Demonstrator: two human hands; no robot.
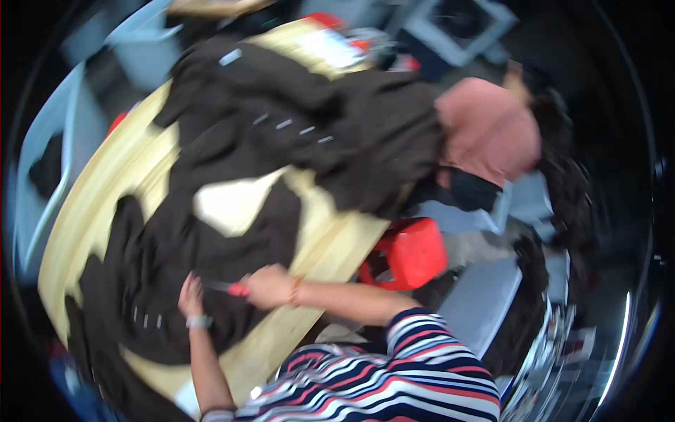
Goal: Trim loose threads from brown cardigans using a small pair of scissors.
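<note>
A dark brown knit garment [190,246] lies spread over the near part of the wooden table, with a few short pale marks on its lower left. My left hand [190,297] is on it, fingers together and apparently pinching the cloth, though motion blurs them. Closed in my right hand [271,287] is a small tool with a red-pink handle [239,289]. Its thin metal blade reaches left over the cloth toward my left fingers. Blur hides whether the tool has one blade or two.
More dark brown garments [281,119] cover the table's far side. Past the pale wooden table edge [84,211] stands a light blue bin [49,169]. On the right are a red stool [416,253], a grey-blue container [481,302] and a person in a pink head covering [489,130].
</note>
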